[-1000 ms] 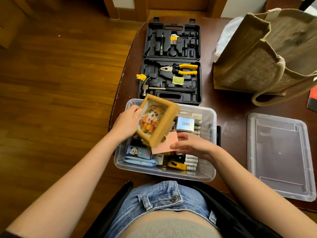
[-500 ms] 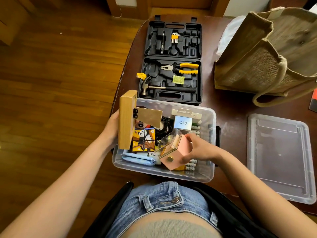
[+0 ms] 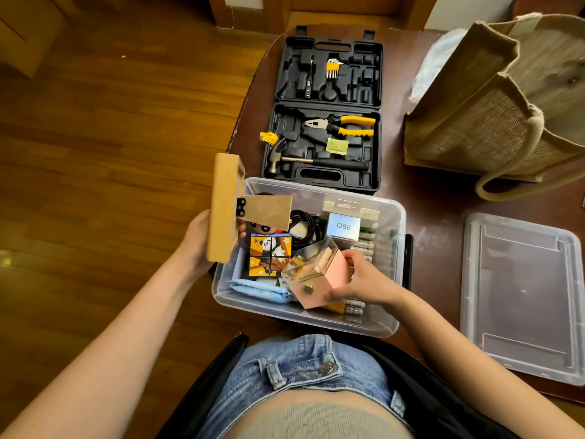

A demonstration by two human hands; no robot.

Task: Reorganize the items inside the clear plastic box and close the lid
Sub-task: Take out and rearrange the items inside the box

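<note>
The clear plastic box (image 3: 397,248) sits at the table's near edge, open and full of small items. My left hand (image 3: 198,240) grips a wooden picture frame (image 3: 223,207) held on edge over the box's left wall, its hinged stand sticking out to the right. My right hand (image 3: 359,278) holds a pink box with a clear top (image 3: 316,274) above the box's front middle. Inside lie a panda-print cube (image 3: 269,255), black cables (image 3: 305,228), a Q88 package (image 3: 343,226), batteries (image 3: 364,245) and a blue pack (image 3: 256,289). The clear lid (image 3: 522,296) lies flat to the right.
An open black tool case (image 3: 326,122) with pliers, hammer and hex keys lies just behind the box. A burlap tote bag (image 3: 500,99) stands at the back right. The wooden floor drops away left of the table edge. My lap is right below the box.
The frame has turned from face-up over the box to upright at its left side. My right hand lifted the pink box out of the contents, uncovering the panda cube.
</note>
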